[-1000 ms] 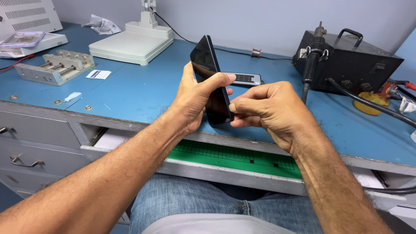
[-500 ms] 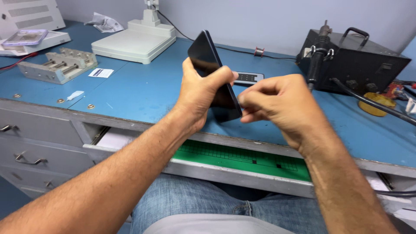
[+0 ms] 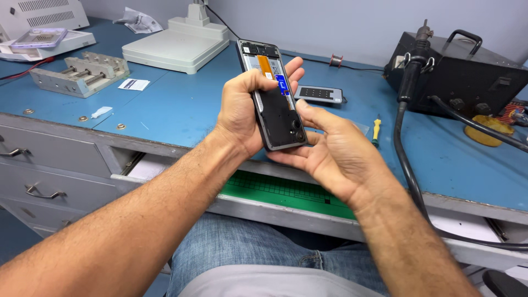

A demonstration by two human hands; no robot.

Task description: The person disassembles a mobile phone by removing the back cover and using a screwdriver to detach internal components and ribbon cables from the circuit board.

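An opened smartphone (image 3: 273, 104) with its back cover off shows an orange flex cable, a blue part and black inner plates. My left hand (image 3: 242, 113) grips it along its left edge, thumb on the inner face. My right hand (image 3: 330, 148) lies palm up under the phone's lower end, its fingers cupping the lower right corner. Both hands hold the phone above the front edge of the blue workbench (image 3: 181, 115).
A small yellow-handled screwdriver (image 3: 376, 131) and a dark flat device (image 3: 319, 94) lie just behind my hands. A black hot-air station (image 3: 467, 77) with its hose (image 3: 407, 154) stands at the right. A white base unit (image 3: 176, 47) and a metal clamp jig (image 3: 80, 72) sit at the left. An open drawer holds a green mat (image 3: 286, 190).
The phone has turned from edge-on, dark side showing, to lying flat with its open inside facing me. My right hand moved from pinching its edge to cupping it from below.
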